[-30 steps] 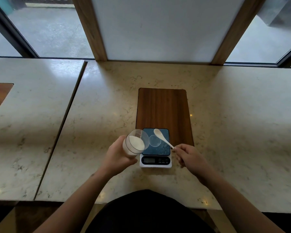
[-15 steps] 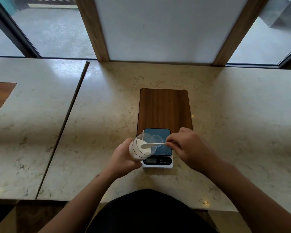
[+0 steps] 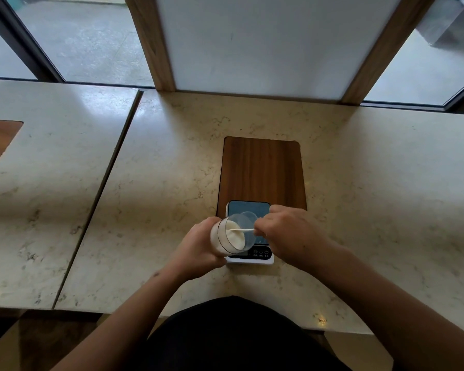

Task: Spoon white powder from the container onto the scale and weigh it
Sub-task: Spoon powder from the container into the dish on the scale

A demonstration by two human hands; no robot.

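Note:
My left hand grips a clear round container tilted on its side, mouth facing right, with white powder inside. My right hand pinches a white spoon whose bowl is pushed into the powder. Both hover over the front left of a small white digital scale with a dark glass top. A small clear dish rests on the scale's platform, partly hidden behind the container. The scale's display is covered by the container.
The scale sits at the near end of a dark wooden board set in a pale marble counter. A seam splits the counter on the left. A white panel with wooden posts stands behind.
My right hand swung the spoon from above the scale leftward into the container's mouth, then pushed its bowl deeper into the powder. The left hand tilted the container a little further right.

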